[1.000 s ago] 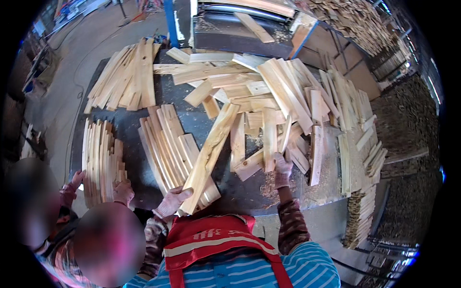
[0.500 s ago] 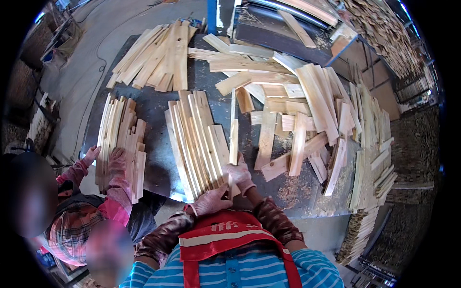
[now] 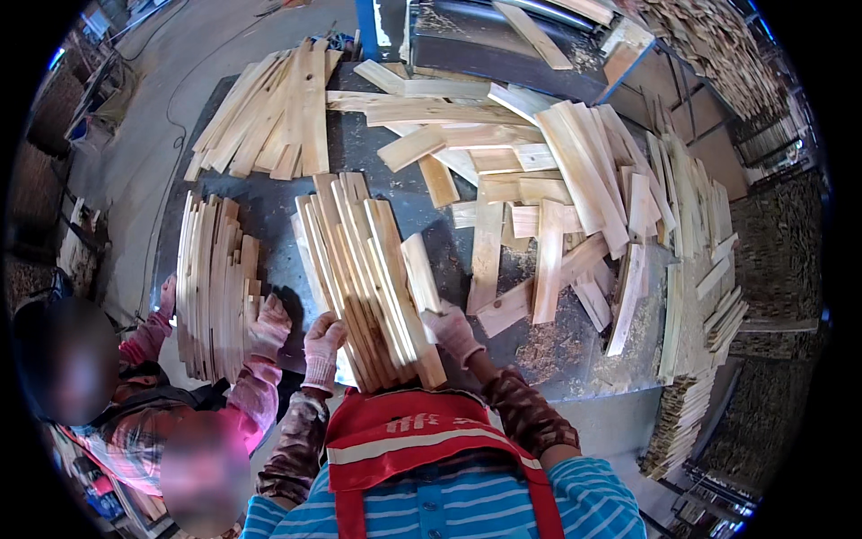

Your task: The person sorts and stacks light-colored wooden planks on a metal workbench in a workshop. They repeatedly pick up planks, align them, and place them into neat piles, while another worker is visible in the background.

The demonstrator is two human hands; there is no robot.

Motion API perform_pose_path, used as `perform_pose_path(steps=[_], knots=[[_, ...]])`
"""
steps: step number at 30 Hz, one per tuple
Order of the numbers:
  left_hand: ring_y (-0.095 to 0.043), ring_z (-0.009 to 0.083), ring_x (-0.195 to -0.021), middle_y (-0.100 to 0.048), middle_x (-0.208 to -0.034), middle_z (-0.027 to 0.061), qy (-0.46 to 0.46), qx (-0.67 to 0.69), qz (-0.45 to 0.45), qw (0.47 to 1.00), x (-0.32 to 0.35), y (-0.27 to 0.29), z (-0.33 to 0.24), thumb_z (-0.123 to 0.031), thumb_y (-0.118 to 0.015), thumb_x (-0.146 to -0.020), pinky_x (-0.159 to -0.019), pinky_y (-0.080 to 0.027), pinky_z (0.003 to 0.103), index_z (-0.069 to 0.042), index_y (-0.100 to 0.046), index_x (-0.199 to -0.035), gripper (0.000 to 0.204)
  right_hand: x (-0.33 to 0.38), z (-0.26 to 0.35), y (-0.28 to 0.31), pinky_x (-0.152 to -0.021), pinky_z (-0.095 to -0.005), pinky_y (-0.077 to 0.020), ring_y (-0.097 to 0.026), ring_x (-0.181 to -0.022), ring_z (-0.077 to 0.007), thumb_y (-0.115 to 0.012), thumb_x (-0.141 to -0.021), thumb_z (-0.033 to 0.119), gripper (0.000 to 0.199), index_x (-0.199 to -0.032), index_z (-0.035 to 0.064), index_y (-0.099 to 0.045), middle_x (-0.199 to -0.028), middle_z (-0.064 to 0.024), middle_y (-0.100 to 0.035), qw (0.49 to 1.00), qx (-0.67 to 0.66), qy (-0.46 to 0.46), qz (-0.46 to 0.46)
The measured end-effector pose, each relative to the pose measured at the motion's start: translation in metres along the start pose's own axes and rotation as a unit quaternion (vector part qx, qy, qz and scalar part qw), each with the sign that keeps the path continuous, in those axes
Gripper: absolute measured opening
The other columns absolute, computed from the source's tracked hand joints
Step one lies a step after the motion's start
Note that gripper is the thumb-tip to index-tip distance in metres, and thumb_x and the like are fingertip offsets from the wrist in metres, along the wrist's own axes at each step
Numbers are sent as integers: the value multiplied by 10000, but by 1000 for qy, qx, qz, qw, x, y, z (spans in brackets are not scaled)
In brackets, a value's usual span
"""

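Observation:
A row of narrow wooden boards (image 3: 359,287) lies in front of me at the table's near edge, mostly standing on their long edges, with uneven far ends. My left hand (image 3: 324,346), in a pale glove, is curled against the row's left side near its close end. On the other side, my gloved right hand (image 3: 452,331) grips the near part of a short board (image 3: 418,269), which sits at the row's right edge and slants slightly away from it. The fingertips of my right hand are partly hidden by the boards.
At left a co-worker's gloved hands (image 3: 269,325) flank a second row of boards (image 3: 208,278). A fanned pile (image 3: 278,108) lies at the far left of the dark table (image 3: 409,193). Loose boards (image 3: 548,198) cover the right half, with sawdust (image 3: 543,359) nearby.
My left hand has moved from the row's near end to its left side. The short board has swung against the row's right edge. The co-worker's right hand has shifted off their row's top.

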State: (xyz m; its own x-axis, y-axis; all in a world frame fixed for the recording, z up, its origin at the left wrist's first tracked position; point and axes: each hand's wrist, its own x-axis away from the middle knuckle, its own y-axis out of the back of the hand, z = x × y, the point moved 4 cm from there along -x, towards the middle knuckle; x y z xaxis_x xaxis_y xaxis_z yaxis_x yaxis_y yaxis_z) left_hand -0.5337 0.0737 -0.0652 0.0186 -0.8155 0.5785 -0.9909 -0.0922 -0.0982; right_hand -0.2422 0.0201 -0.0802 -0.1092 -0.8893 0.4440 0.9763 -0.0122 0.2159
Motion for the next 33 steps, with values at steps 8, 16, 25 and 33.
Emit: perform_pose_path(steps=[8, 16, 25, 33], knots=[[-664, 181, -955, -687, -1082, 86, 91, 80, 224, 967, 36, -124, -40, -265, -702, -932, -838, -546, 329, -12, -626, -1178, 362, 31, 66, 14, -715, -350, -589, -709, -890, -247, -622, -937, 243, 342, -1131, -38, -639, -1026, -138, -705, 859, -498, -73, 87], [-611, 133, -683, -640, -790, 3, 116, 11, 96, 989, 5, -158, -38, -227, -693, -928, -587, -490, 279, -50, -663, -944, 180, -48, 10, 71, -816, -385, -537, -688, -927, -348, -652, -895, 291, 428, -1243, 50, -589, -1009, -209, -690, 967, -14, 12, -253], [-645, 149, -664, -680, -750, 51, 103, -312, 75, 942, -25, -122, 30, -363, -750, -847, -638, -505, 287, -29, -739, -919, 343, -102, -20, 96, -996, -477, -448, -532, -1203, -320, -773, -701, 414, 942, -1431, 21, -325, -1383, -167, -490, 815, 406, -249, -329], [-648, 171, -607, -664, -660, 70, 83, -485, 136, 860, -23, -116, 13, -428, -720, -837, -568, -507, 338, -29, -737, -922, 408, -55, 45, 101, -951, -429, -527, -630, -1175, -326, -751, -741, 377, 741, -1333, 3, -506, -1257, -177, -635, 903, 235, -270, -238]])
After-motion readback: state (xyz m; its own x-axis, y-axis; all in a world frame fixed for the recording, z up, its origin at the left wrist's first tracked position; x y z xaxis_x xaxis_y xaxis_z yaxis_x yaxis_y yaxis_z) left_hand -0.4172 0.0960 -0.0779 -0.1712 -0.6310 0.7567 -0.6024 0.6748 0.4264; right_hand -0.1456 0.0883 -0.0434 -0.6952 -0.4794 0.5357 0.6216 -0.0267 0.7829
